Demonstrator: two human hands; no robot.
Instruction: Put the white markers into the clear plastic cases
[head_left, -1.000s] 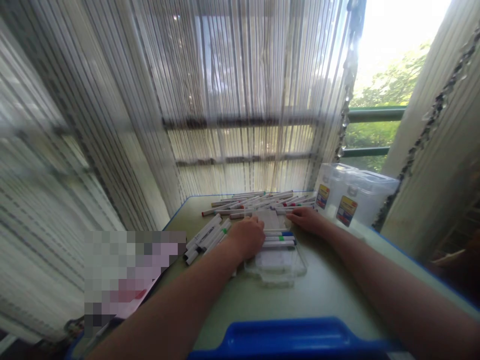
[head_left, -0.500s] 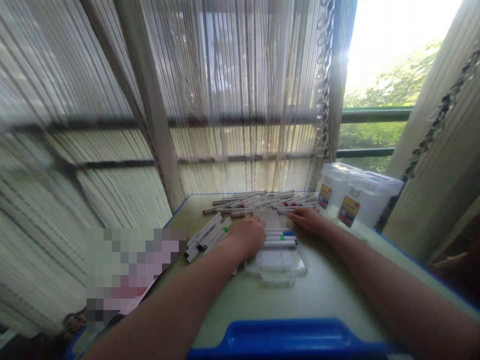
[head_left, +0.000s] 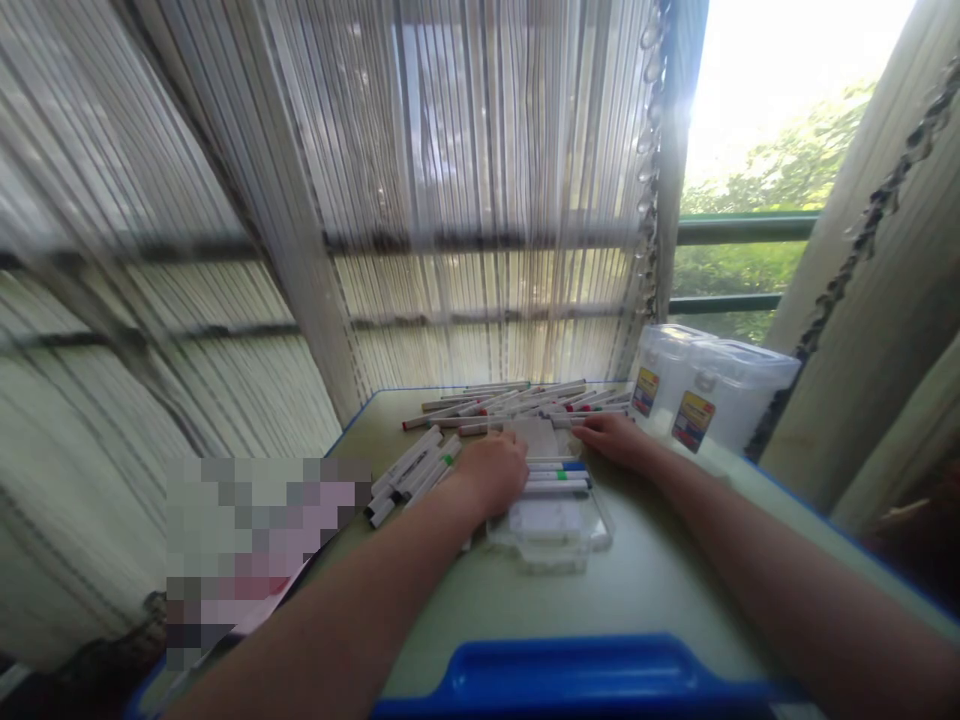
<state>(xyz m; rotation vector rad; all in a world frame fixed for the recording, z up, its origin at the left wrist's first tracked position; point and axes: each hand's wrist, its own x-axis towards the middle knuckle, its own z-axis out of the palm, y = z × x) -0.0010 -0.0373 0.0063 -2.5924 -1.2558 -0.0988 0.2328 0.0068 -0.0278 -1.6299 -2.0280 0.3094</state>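
A clear plastic case (head_left: 600, 520) lies opened out on the table, with several white markers (head_left: 555, 487) in it, some with blue and green bands. My left hand (head_left: 493, 470) curls over the case's left side, fingers bent at the raised clear part; its palm side is hidden. On the opposite side, the fingertips of my right hand (head_left: 611, 438) press together at the far right corner of that clear part, just below a pile of loose markers (head_left: 517, 402). More white markers (head_left: 416, 470) with dark ends lie left of my left hand.
Two clear lidded boxes (head_left: 720, 395) with yellow labels stand at the back right of the table (head_left: 637, 600). A blue moulded piece (head_left: 570, 665) runs along the near edge. A blurred-out pinkish item (head_left: 300, 550) sits at the left edge. Striped curtains (head_left: 480, 180) hang behind.
Both hands stay in place at the case, and the markers lie as before. The whole view has shifted slightly, with things appearing a little further left.
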